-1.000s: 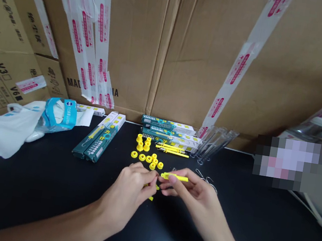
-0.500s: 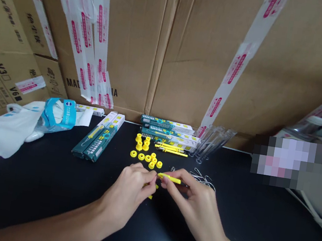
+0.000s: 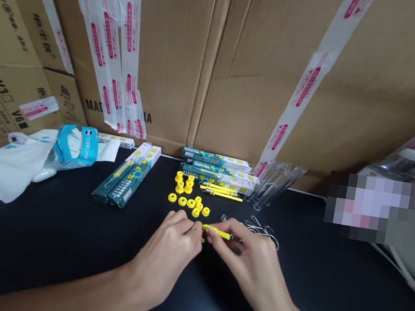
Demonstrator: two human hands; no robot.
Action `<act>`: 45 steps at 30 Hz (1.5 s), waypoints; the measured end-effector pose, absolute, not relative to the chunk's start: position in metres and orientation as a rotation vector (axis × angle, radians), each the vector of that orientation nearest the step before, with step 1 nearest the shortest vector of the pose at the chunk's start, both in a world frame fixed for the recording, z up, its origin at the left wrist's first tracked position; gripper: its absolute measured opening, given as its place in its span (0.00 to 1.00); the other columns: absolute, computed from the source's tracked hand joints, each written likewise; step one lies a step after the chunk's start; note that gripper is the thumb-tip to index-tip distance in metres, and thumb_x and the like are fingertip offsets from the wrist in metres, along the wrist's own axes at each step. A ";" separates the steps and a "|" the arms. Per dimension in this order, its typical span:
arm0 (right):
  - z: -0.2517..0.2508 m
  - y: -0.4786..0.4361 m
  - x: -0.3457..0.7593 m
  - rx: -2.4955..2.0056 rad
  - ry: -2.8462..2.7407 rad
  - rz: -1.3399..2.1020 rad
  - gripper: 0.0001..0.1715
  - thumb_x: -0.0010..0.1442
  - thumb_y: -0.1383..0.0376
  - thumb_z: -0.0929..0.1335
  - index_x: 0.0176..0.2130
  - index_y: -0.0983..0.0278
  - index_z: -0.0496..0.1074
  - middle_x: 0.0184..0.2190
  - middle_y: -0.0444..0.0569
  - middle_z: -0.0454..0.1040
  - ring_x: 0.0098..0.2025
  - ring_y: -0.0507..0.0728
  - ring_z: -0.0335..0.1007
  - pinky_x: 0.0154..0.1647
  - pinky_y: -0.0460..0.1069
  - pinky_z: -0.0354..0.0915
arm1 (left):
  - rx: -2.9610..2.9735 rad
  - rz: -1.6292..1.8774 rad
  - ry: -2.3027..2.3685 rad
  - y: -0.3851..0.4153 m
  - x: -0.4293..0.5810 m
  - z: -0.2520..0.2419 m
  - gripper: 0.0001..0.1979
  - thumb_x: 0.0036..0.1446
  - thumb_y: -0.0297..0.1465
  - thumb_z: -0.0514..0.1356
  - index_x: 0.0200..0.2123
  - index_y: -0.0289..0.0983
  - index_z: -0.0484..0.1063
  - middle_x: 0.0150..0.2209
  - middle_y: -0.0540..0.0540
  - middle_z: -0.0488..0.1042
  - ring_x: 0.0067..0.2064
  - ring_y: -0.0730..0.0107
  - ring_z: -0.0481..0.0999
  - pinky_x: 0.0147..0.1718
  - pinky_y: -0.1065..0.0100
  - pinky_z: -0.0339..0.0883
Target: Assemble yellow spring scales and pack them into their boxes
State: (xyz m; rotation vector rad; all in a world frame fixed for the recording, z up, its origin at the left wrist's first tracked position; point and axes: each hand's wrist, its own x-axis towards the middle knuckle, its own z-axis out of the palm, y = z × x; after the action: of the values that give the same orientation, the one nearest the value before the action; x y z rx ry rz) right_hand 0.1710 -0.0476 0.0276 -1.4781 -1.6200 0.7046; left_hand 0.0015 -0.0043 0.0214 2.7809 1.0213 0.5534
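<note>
My right hand [image 3: 250, 259] pinches a thin yellow rod [image 3: 217, 231] between thumb and fingers and holds it level just above the black table [image 3: 41, 234]. My left hand [image 3: 173, 247] is curled shut at the rod's left end, its fingertips touching that end; a small yellow piece shows under its fingers, too hidden to name. Just beyond both hands lie several small yellow caps [image 3: 189, 198] in a loose cluster. Thin wire hooks [image 3: 262, 230] lie to the right of my right hand.
Two green-and-yellow boxes [image 3: 128, 174] lie left of the caps, more boxes [image 3: 216, 170] and yellow rods [image 3: 221, 193] behind them. Clear tubes [image 3: 276, 185] lean at the back. A white plastic bag [image 3: 4, 170] lies far left. Taped cardboard cartons [image 3: 246, 62] wall the back.
The yellow rod came down and to the left with my right hand. My left hand closed tighter over the small yellow piece, which now shows less.
</note>
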 end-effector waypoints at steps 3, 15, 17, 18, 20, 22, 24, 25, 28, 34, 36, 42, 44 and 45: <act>0.027 -0.046 0.172 -1.492 -1.590 0.775 0.14 0.64 0.54 0.68 0.34 0.60 0.77 0.32 0.46 0.83 0.31 0.59 0.79 0.31 0.48 0.72 | 2.794 0.607 1.008 -0.004 0.001 0.019 0.09 0.66 0.21 0.57 0.33 0.37 0.72 0.31 0.48 0.77 0.34 0.64 0.74 0.35 0.64 0.68; 0.026 -0.046 0.173 -1.523 -1.576 0.810 0.16 0.63 0.53 0.68 0.33 0.61 0.77 0.30 0.44 0.80 0.28 0.55 0.73 0.27 0.45 0.66 | 2.775 0.553 1.043 -0.003 0.002 0.022 0.10 0.65 0.20 0.58 0.30 0.37 0.70 0.29 0.50 0.75 0.32 0.66 0.74 0.34 0.66 0.67; 0.027 -0.046 0.172 -1.540 -1.577 0.800 0.16 0.63 0.53 0.68 0.33 0.61 0.77 0.29 0.45 0.80 0.24 0.54 0.70 0.24 0.45 0.64 | 2.809 0.494 1.061 -0.005 0.002 0.021 0.10 0.64 0.19 0.58 0.32 0.36 0.70 0.30 0.49 0.76 0.33 0.64 0.74 0.34 0.65 0.67; 0.027 -0.047 0.171 -1.548 -1.580 0.791 0.16 0.62 0.53 0.68 0.33 0.62 0.77 0.29 0.45 0.80 0.22 0.53 0.68 0.22 0.45 0.62 | 2.829 0.463 1.068 -0.006 0.003 0.021 0.09 0.63 0.18 0.58 0.32 0.36 0.71 0.31 0.48 0.76 0.34 0.63 0.74 0.35 0.64 0.68; 0.027 -0.048 0.170 -1.560 -1.588 0.776 0.16 0.62 0.53 0.68 0.33 0.62 0.76 0.28 0.45 0.79 0.19 0.52 0.65 0.20 0.45 0.60 | 2.860 0.412 1.075 -0.007 0.003 0.021 0.09 0.63 0.17 0.58 0.33 0.35 0.71 0.32 0.47 0.77 0.35 0.62 0.75 0.35 0.62 0.68; 0.026 -0.048 0.170 -1.575 -1.597 0.774 0.17 0.62 0.53 0.67 0.33 0.62 0.76 0.27 0.45 0.78 0.18 0.51 0.62 0.19 0.46 0.58 | 2.874 0.375 1.074 -0.007 0.004 0.021 0.10 0.62 0.16 0.57 0.33 0.35 0.71 0.33 0.47 0.77 0.35 0.61 0.75 0.36 0.61 0.69; 0.025 -0.048 0.170 -1.590 -1.609 0.774 0.17 0.62 0.53 0.67 0.32 0.62 0.76 0.26 0.44 0.77 0.17 0.50 0.59 0.18 0.46 0.55 | 2.871 0.342 1.080 -0.007 0.004 0.021 0.10 0.62 0.16 0.58 0.32 0.35 0.71 0.33 0.46 0.77 0.35 0.61 0.75 0.35 0.61 0.69; 0.024 -0.048 0.170 -1.594 -1.615 0.774 0.17 0.62 0.52 0.67 0.32 0.62 0.76 0.26 0.44 0.77 0.18 0.50 0.59 0.18 0.46 0.55 | 2.866 0.334 1.088 -0.006 0.004 0.022 0.10 0.62 0.16 0.58 0.32 0.35 0.71 0.32 0.46 0.77 0.35 0.62 0.75 0.35 0.62 0.68; 0.024 -0.048 0.171 -1.574 -1.614 0.778 0.17 0.63 0.53 0.67 0.32 0.62 0.76 0.26 0.44 0.77 0.21 0.52 0.63 0.19 0.45 0.56 | 2.856 0.323 1.108 -0.006 0.004 0.023 0.09 0.62 0.17 0.59 0.32 0.35 0.71 0.31 0.47 0.77 0.35 0.62 0.75 0.35 0.62 0.69; 0.022 -0.047 0.171 -1.502 -1.552 0.842 0.14 0.63 0.55 0.69 0.31 0.61 0.77 0.31 0.47 0.81 0.32 0.58 0.74 0.31 0.48 0.66 | 2.822 0.315 1.111 -0.007 0.004 0.024 0.09 0.62 0.16 0.59 0.33 0.34 0.72 0.33 0.46 0.77 0.36 0.61 0.75 0.37 0.60 0.70; 0.020 -0.046 0.171 -1.467 -1.518 0.882 0.14 0.62 0.55 0.70 0.31 0.61 0.76 0.31 0.47 0.81 0.34 0.59 0.75 0.35 0.49 0.68 | 2.813 0.330 1.108 -0.007 0.004 0.024 0.09 0.62 0.16 0.58 0.34 0.34 0.72 0.34 0.46 0.77 0.37 0.60 0.75 0.38 0.59 0.70; 0.014 -0.042 0.171 -1.325 -1.302 1.143 0.15 0.58 0.53 0.74 0.30 0.63 0.77 0.32 0.48 0.81 0.36 0.59 0.77 0.42 0.52 0.71 | 2.819 0.348 1.131 -0.006 0.003 0.022 0.08 0.63 0.17 0.59 0.37 0.34 0.73 0.35 0.46 0.78 0.39 0.59 0.75 0.40 0.58 0.70; 0.012 -0.040 0.171 -1.280 -1.217 1.227 0.17 0.55 0.52 0.75 0.30 0.64 0.78 0.32 0.49 0.81 0.36 0.59 0.77 0.44 0.53 0.72 | 2.833 0.345 1.123 -0.005 0.003 0.022 0.08 0.63 0.17 0.59 0.35 0.34 0.73 0.34 0.46 0.78 0.38 0.60 0.75 0.40 0.58 0.71; 0.011 -0.040 0.171 -1.263 -1.178 1.260 0.17 0.54 0.52 0.76 0.30 0.64 0.78 0.32 0.49 0.81 0.36 0.58 0.78 0.45 0.53 0.73 | 2.842 0.352 1.108 -0.004 0.003 0.022 0.08 0.63 0.18 0.58 0.34 0.34 0.73 0.33 0.47 0.78 0.37 0.61 0.75 0.39 0.59 0.71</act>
State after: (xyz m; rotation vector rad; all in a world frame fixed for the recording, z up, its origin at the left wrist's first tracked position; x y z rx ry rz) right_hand 0.1710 -0.0396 0.0107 -1.2634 -1.1780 1.2600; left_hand 0.0026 -0.0041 0.0224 2.8419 1.1084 0.3525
